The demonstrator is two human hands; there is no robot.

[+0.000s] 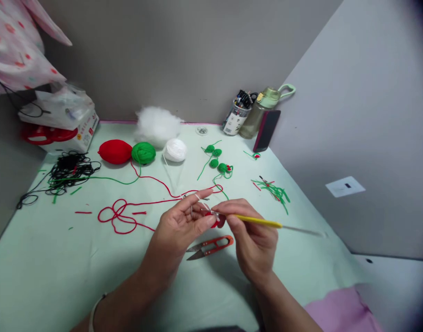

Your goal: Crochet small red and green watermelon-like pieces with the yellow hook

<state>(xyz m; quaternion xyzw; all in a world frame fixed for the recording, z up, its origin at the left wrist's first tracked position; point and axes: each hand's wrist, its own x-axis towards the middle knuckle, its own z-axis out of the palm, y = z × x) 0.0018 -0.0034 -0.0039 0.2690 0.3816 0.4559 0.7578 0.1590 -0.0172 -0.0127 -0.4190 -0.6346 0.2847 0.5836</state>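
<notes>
My left hand pinches a small red crochet piece between thumb and fingers, with white yarn running over its raised index finger. In my right hand is a crochet hook with a yellow handle, gripped like a pen. The hook's tip meets the red piece, where a bit of white yarn shows; fingers partly hide the piece. Just below the hands, orange thread snips lie on the table. Red yarn loops across the tabletop to the left of my left hand.
Red, green and white yarn balls sit before fluffy stuffing. Small green crochet pieces and yarn scraps lie ahead. Tangled black cord is left. A phone, bottle and pen cup stand back right.
</notes>
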